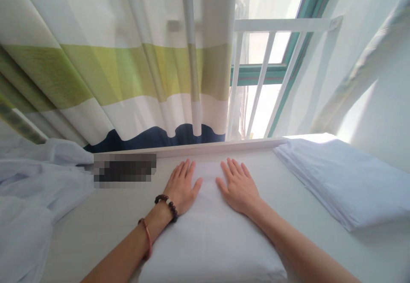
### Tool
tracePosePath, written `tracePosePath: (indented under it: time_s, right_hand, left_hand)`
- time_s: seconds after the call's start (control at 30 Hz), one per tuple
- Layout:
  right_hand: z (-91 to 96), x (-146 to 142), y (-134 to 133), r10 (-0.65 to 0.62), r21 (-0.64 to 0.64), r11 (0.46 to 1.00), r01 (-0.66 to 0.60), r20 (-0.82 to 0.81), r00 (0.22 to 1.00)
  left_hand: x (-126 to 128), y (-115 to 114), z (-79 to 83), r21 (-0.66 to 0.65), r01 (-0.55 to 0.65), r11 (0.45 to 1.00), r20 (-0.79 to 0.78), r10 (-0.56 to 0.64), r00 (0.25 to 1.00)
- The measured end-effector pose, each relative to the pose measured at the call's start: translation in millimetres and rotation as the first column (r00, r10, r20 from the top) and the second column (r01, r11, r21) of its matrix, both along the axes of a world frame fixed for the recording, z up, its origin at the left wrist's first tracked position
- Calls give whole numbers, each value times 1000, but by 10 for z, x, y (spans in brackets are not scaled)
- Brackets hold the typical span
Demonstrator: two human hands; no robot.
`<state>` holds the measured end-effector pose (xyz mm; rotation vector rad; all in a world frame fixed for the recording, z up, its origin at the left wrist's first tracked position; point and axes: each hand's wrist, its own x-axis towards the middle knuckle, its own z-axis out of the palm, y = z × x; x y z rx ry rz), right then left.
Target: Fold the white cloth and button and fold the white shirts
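Observation:
A folded white sheet (208, 236) lies flat in front of me on a white surface (96, 236). My left hand (183, 187) rests palm down on the sheet's left side, fingers stretched forward and thumb out. A dark bead bracelet (168, 201) and a reddish bangle (147, 238) circle that wrist and forearm. My right hand (238, 185) lies palm down on the right side of the sheet, its fingers spread. Neither hand grips anything. Between the two thumbs a stretch of smooth fabric shows.
To the right sits another folded white cloth (346, 180). Crumpled white fabric (28, 197) is heaped at the left, beside a pixelated dark patch (126, 171). A low white ledge (218, 147) borders the far side, with a striped curtain (128, 69) and a white railing (265, 60) beyond.

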<state>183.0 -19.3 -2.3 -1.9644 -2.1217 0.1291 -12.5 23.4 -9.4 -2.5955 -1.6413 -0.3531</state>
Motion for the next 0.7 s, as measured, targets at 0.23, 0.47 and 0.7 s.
tracePosePath:
  time_s: [0.23, 0.47, 0.7]
  right_hand:
    - [56, 219, 99, -140, 71, 987, 144, -54, 989]
    - [348, 562, -106, -116, -290, 956, 54, -200, 973]
    - [453, 412, -260, -32, -396, 836, -380, -727, 686]
  left_hand:
    - [-43, 90, 266, -70, -23, 997, 67, 28, 997]
    - [-509, 147, 618, -383, 92, 919, 46, -81, 996]
    - [-676, -13, 796, -624, 192, 757, 179, -101, 979]
